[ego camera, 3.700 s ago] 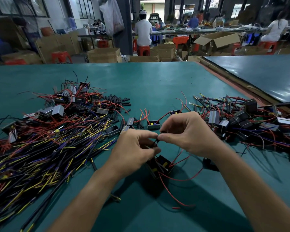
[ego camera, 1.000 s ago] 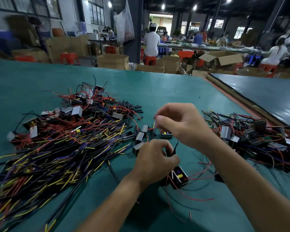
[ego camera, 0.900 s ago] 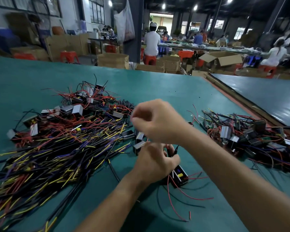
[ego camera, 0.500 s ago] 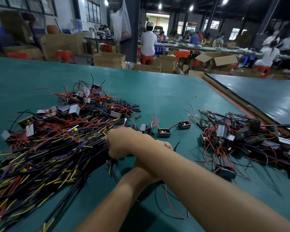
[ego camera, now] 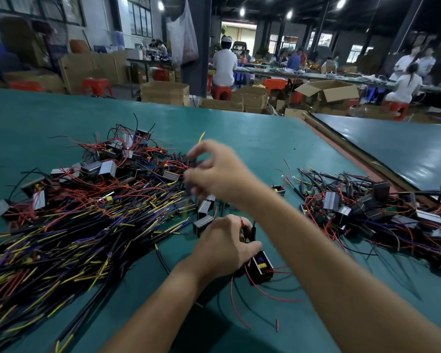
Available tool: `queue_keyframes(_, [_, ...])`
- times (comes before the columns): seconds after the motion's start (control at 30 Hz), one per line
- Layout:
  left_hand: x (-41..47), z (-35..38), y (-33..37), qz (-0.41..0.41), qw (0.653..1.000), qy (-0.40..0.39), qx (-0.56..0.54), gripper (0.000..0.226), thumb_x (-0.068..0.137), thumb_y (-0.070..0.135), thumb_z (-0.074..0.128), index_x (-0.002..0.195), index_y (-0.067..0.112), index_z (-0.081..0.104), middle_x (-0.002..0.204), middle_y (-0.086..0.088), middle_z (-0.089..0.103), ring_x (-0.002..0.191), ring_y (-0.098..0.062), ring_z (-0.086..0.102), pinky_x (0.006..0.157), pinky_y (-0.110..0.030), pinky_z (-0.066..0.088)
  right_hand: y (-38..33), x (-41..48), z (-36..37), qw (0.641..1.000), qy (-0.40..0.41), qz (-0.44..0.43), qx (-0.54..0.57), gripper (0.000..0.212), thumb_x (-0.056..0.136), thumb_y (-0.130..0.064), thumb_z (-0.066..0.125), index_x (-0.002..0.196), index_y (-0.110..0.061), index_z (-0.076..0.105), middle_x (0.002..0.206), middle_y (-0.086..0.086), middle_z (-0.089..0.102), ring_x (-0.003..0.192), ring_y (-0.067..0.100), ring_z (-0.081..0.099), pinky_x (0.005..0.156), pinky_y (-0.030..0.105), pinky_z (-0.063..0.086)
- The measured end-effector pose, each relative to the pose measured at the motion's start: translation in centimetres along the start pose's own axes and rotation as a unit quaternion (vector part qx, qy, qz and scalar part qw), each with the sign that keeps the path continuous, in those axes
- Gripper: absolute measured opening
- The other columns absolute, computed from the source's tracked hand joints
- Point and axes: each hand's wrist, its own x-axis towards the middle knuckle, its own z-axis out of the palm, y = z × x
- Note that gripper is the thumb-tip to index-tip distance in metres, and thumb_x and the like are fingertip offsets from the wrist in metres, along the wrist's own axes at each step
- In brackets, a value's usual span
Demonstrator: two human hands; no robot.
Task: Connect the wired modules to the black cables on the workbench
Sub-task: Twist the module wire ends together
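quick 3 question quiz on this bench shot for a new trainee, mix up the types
1. True or false: the left hand sits right beside a small black box-shaped module with a yellow part inside.
2. The big pile of black cables with yellow and purple ends lies: A) on the person's left B) on the person's right C) on the floor.
3. What colour are the thin wires trailing from that module?
Key: 1 true; 2 A; 3 red.

Teal workbench (ego camera: 239,133); black, yellow-tipped cables (ego camera: 69,240).
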Motion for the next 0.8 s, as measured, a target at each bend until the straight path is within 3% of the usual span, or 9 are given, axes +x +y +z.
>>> queue_keyframes(0.1, [0.2, -0.1, -0.2, 0.003, 1.000, -0.005, -0.020, 0.019, 0.077, 0.031, 0.075, 0.076, 0.022, 0.059, 0.053, 0.004, 0.061, 0.043, -0.007, 0.049, 0.049, -0.024, 0.040, -0.1, -2.5, -5.7, 0.980, 0.084, -0.027, 0.180, 0.036, 0.088, 0.008, 0.061, 0.112, -0.014, 0.045, 0.062, 0.005, 0.066, 0.042, 0.012, 0.052, 0.040, 0.022, 0.043])
queue_keyframes(0.2, [0.5, -0.3, -0.2, -0.045, 0.993, -0.024, -0.110, 0.020, 0.078, 0.025, 0.077, 0.080, 0.024, 0.057, 0.052, 0.006, 0.060, 0.041, -0.009, 0.050, 0.044, -0.018, 0.039, 2.8, -4.6, -9.0, 0.957, 0.131, 0.008, 0.259, 0.033, 0.094, 0.004, 0.051, 0.125, -0.006, 0.046, 0.065, 0.005, 0.063, 0.051, 0.014, 0.047, 0.044, 0.021, 0.040])
queue_keyframes(0.33, [0.5, -0.8, 0.1, -0.069, 0.976, -0.041, -0.204, 0.018, 0.079, 0.013, 0.076, 0.083, 0.016, 0.059, 0.052, 0.001, 0.060, 0.042, -0.014, 0.051, 0.043, -0.021, 0.042, 7.2, -6.1, -9.5, 0.957, 0.153, 0.074, 0.234, 0.020, 0.100, -0.003, 0.044, 0.112, -0.006, 0.059, 0.060, 0.002, 0.061, 0.049, 0.013, 0.047, 0.043, 0.020, 0.038])
queue_keyframes(0.57, [0.3, -2.4, 0.5, -0.054, 0.976, -0.013, -0.209, 0.013, 0.078, 0.002, 0.077, 0.083, 0.002, 0.065, 0.053, -0.004, 0.057, 0.037, -0.016, 0.045, 0.039, -0.020, 0.037, 8.3, -6.2, -10.0, 0.961, 0.146, 0.076, 0.224, 0.021, 0.102, -0.007, 0.043, 0.107, -0.017, 0.061, 0.062, 0.005, 0.063, 0.043, 0.011, 0.045, 0.042, 0.021, 0.041])
queue_keyframes(0.8, [0.2, -2.7, 1.1, -0.016, 0.976, 0.039, -0.215, 0.008, 0.081, 0.002, 0.074, 0.075, 0.001, 0.069, 0.052, -0.001, 0.054, 0.044, -0.019, 0.046, 0.042, -0.024, 0.039, 8.0, -6.4, -9.8, 0.957, 0.131, 0.076, 0.247, 0.023, 0.105, -0.008, 0.035, 0.110, -0.014, 0.056, 0.061, 0.001, 0.064, 0.044, 0.010, 0.048, 0.043, 0.020, 0.044])
